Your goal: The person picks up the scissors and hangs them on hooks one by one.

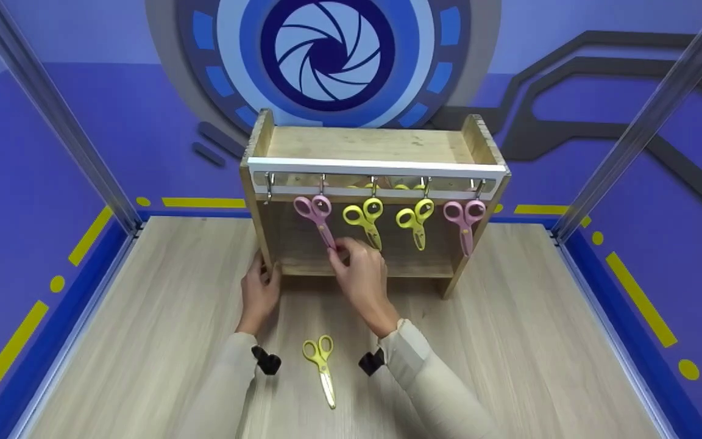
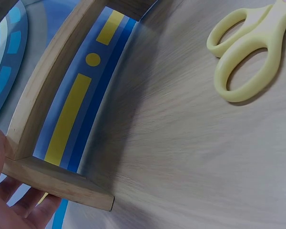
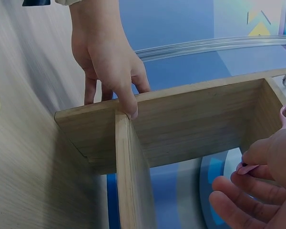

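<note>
My left hand [image 1: 259,296] grips the lower left side panel of a small wooden shelf [image 1: 258,235], its thumb on the inner face and its fingers outside, as the right wrist view shows. My right hand [image 1: 363,271] pinches the blade tip of pink scissors [image 1: 325,235] between thumb and fingertips, the other fingers loosely spread. The handles of these scissors hang on a metal hook [image 1: 323,182] of the white rail [image 1: 351,165]. To the right hang yellow scissors [image 1: 372,234], another yellow pair [image 1: 419,239] and a second pink pair [image 1: 466,236].
A further pair of yellow scissors [image 1: 323,369] lies on the wood-grain table [image 1: 540,341], between the forearms. The leftmost hook [image 1: 269,186] sits at the rail's left end. Blue printed panels [image 1: 680,244] and metal posts [image 1: 643,125] enclose the table.
</note>
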The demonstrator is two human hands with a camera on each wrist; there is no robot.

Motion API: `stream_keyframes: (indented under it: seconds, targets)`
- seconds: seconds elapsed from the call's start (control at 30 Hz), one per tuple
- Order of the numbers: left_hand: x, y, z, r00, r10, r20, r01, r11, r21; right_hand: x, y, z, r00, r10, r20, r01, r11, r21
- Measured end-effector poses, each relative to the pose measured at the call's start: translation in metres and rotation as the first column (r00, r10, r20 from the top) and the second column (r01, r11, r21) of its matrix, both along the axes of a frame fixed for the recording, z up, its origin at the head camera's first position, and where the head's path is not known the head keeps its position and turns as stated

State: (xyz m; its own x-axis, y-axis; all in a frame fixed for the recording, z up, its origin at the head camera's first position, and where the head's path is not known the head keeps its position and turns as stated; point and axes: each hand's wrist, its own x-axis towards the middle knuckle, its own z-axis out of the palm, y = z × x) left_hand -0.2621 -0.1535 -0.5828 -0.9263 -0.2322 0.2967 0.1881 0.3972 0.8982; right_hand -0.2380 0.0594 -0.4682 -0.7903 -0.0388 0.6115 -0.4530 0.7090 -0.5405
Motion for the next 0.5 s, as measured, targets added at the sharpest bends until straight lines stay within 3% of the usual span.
stream_keyframes:
  seconds: [0.5]
  targets:
    - [0.0,0.0,0.001,1.0,0.005,0.006,-0.005,1.0,-0.015,0.012,0.008,-0.006,0.999,-0.028,0.044,0.025,0.998,0.051]
